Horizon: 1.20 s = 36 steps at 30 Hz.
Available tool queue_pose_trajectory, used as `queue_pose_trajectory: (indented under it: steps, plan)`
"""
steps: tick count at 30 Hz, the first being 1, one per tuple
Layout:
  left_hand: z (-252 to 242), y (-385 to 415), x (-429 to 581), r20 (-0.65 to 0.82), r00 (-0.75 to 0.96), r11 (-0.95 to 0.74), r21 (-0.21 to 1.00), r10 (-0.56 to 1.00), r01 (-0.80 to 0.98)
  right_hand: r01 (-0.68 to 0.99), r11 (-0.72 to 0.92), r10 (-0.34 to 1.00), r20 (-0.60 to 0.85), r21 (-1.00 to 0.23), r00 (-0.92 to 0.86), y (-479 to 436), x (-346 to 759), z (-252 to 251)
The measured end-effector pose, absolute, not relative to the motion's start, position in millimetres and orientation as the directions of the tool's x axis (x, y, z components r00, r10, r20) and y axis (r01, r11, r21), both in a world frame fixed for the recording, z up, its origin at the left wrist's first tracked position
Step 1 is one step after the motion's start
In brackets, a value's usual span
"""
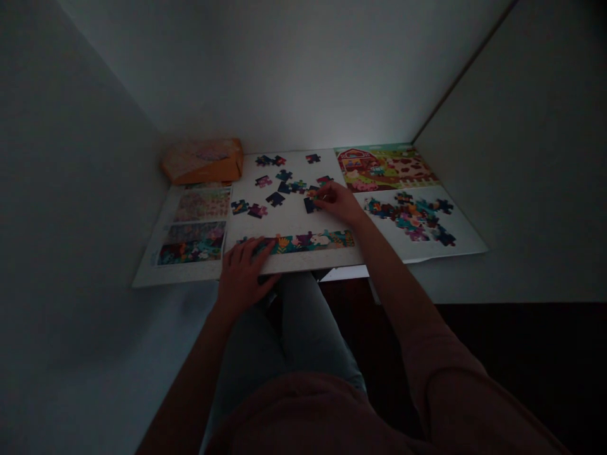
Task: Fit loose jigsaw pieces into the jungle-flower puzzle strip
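Note:
A white puzzle board (294,221) lies on the desk in front of me. A joined strip of puzzle pieces (308,240) runs along its near edge. My left hand (244,272) rests flat on the strip's left end, fingers spread. Several loose dark pieces (275,199) are scattered over the board's far half. My right hand (339,202) reaches among them with fingertips pinched on a small piece (317,193).
An orange puzzle box (203,161) sits at the back left. Picture sheets (194,243) lie on the left. At the right a farm picture (384,167) and a white sheet with a cluster of pieces (412,218). Walls enclose the desk on three sides.

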<state>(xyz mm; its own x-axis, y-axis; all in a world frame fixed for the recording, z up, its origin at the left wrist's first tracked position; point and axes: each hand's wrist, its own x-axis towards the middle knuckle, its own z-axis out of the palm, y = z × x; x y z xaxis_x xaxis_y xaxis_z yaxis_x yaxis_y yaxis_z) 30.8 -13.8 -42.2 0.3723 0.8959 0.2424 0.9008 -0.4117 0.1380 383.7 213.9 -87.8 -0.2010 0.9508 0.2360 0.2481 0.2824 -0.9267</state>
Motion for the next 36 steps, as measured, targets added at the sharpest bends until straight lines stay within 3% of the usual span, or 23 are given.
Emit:
queue_pose_trajectory:
  steps: [5, 9, 23, 36]
  plan:
    - [-41, -15, 32, 0.236, 0.375, -0.412, 0.13, 0.896, 0.902, 0.415, 0.422, 0.905, 0.343, -0.806, -0.253, 216, 385, -88]
    - [-43, -15, 32, 0.25, 0.375, -0.413, 0.12, 0.893, 0.903, 0.487, 0.425, 0.904, 0.326, -0.763, -0.278, 218, 386, -89]
    - [-51, -16, 31, 0.214, 0.346, -0.379, 0.14, 0.914, 0.915, 0.41, 0.473, 0.869, 0.338, -0.78, -0.361, 211, 388, -86]
    - [-48, -19, 35, 0.152, 0.327, -0.348, 0.143, 0.933, 0.926, 0.49, 0.454, 0.888, 0.334, -0.744, -0.316, 211, 388, -89]
